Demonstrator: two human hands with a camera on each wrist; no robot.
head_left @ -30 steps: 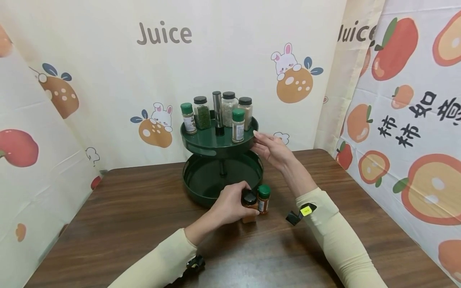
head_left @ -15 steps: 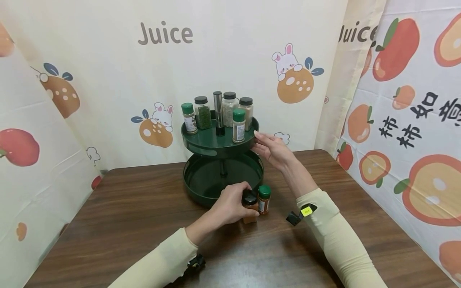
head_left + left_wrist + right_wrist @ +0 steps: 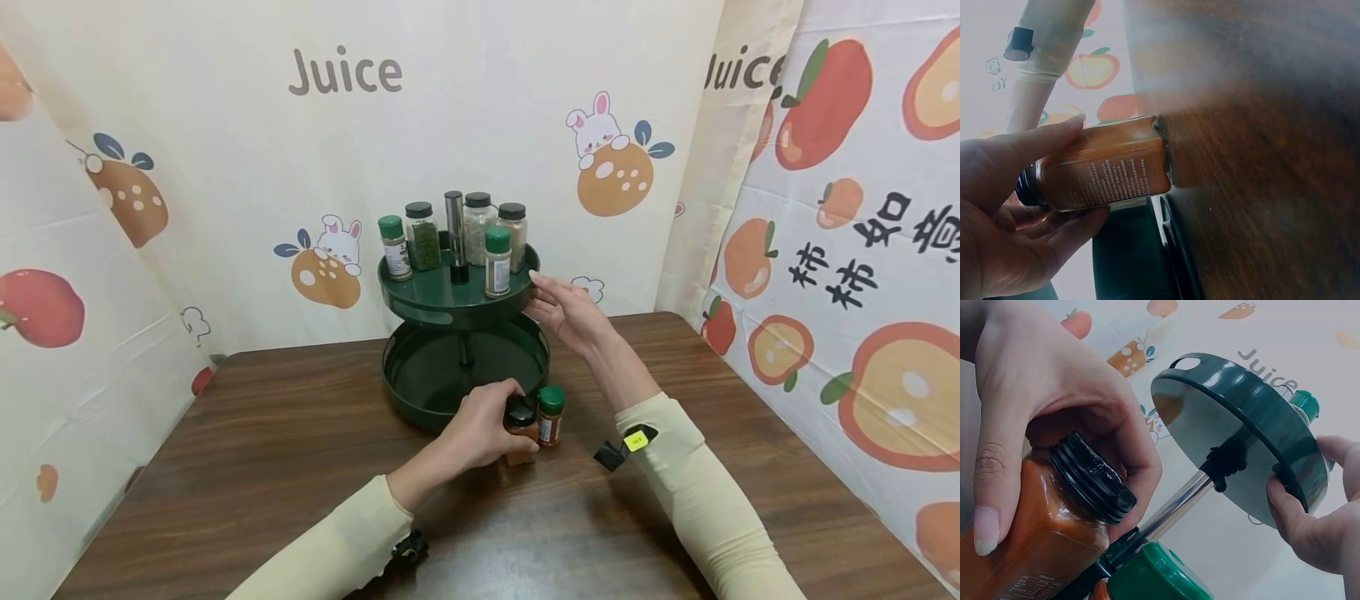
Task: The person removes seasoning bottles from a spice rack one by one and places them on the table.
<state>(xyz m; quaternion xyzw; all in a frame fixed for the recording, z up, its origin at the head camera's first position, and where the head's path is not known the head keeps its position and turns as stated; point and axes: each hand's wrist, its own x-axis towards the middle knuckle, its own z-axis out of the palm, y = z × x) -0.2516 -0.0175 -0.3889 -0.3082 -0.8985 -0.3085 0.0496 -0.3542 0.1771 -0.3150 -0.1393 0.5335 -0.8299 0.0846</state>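
Observation:
A square spice jar (image 3: 1107, 165) with orange-brown powder and a black lid is gripped by my left hand (image 3: 480, 423), thumb on one side and fingers on the other. It is upright at the tabletop, in front of the lower tray's right side. Right beside it stands a small green-capped spice bottle (image 3: 550, 417) with reddish contents. My right hand (image 3: 570, 312) holds the right edge of the upper tray of a dark green two-tier spice rack (image 3: 420, 312), one fingertip over the rim and other fingers lower down. The lower tray (image 3: 420, 408) has no jars showing in it.
On the upper tier stand two green-capped bottles, one at the left (image 3: 394, 248) and one at the front right, plus several black-lidded jars (image 3: 423, 237) around the metal centre post (image 3: 454, 229). A brown wooden table (image 3: 285, 450) lies beneath. Printed curtains (image 3: 480, 83) enclose the back and sides.

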